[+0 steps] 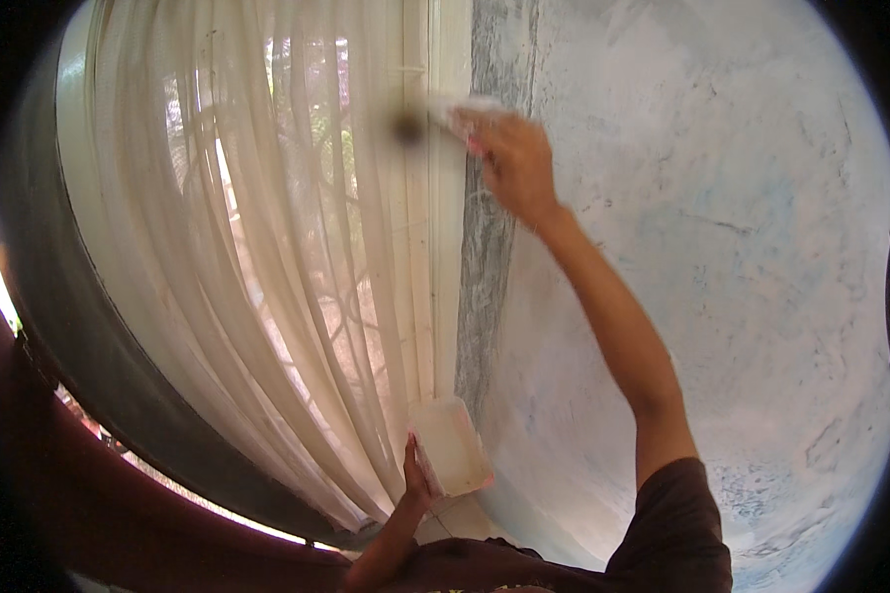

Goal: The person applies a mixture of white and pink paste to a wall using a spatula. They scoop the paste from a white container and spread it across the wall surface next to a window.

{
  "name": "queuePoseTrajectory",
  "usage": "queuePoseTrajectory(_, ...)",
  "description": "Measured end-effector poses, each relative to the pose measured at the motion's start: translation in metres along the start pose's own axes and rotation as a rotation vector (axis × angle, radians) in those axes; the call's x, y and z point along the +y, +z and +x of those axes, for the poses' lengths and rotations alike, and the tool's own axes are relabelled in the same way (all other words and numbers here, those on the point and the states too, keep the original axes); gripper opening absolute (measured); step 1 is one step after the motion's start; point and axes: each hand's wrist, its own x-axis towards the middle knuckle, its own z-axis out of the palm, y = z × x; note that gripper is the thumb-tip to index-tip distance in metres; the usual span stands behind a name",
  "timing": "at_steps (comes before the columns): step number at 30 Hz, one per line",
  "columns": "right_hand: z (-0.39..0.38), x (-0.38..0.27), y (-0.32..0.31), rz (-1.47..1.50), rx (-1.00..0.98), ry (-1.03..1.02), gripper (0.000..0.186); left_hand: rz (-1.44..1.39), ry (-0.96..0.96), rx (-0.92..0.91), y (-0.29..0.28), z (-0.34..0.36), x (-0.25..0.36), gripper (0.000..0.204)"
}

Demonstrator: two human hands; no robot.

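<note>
My right arm is raised high to the wall's edge beside the curtain. My right hand (509,163), blurred by motion, is closed on a thin whitish tool (477,103) with a bit of red near the fingers. Its exact kind is lost in the blur. Low down, my left hand (418,479) grips the side of a white rectangular tub (451,445). Pale, cream-coloured material shows inside it. Behind the right wrist runs a rough grey strip (485,277) of bare wall next to the white frame (447,247).
A sheer cream curtain (237,227) hangs over a window on the left, close to both hands. The wall (682,247) on the right is patchy white, grey and pale blue. A dark curved band (119,346) borders the far left. A blurred dark spot (406,126) overlies the curtain's edge.
</note>
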Motion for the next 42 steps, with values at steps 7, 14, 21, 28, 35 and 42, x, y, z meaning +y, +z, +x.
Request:
queuePoseTrajectory(7, -0.229, -0.088, 0.017, 0.196, -0.295, 0.125, 0.051, -0.014, 0.092, 0.054, 0.033, -0.014, -0.015, 0.084)
queuePoseTrajectory(14, -0.359, -0.177, -0.088, 1.016, -0.075, 1.305, 0.020, 0.053, 0.250, 0.359, 0.021, -0.042, -0.061, 0.082)
queuePoseTrajectory(21, -0.379, -0.210, -0.188, 1.003, -0.288, 1.427, 0.018, 0.188, 0.369, 0.334, 0.033, -0.062, -0.115, 0.071)
queuePoseTrajectory(28, -0.373, -0.260, -0.243, 0.783, -0.546, 1.148, 0.013, 0.264, 0.229, 0.327, 0.034, -0.084, -0.178, 0.066)
queuePoseTrajectory(35, -0.402, -0.304, -0.276, 0.748, -0.526, 1.111, 0.021, 0.250, 0.083, 0.351, 0.048, -0.113, -0.217, 0.063)
queuePoseTrajectory(42, -0.421, -0.319, -0.296, 0.652, -0.434, 1.171, 0.027, 0.319, -0.058, 0.381, 0.044, -0.119, -0.231, 0.068)
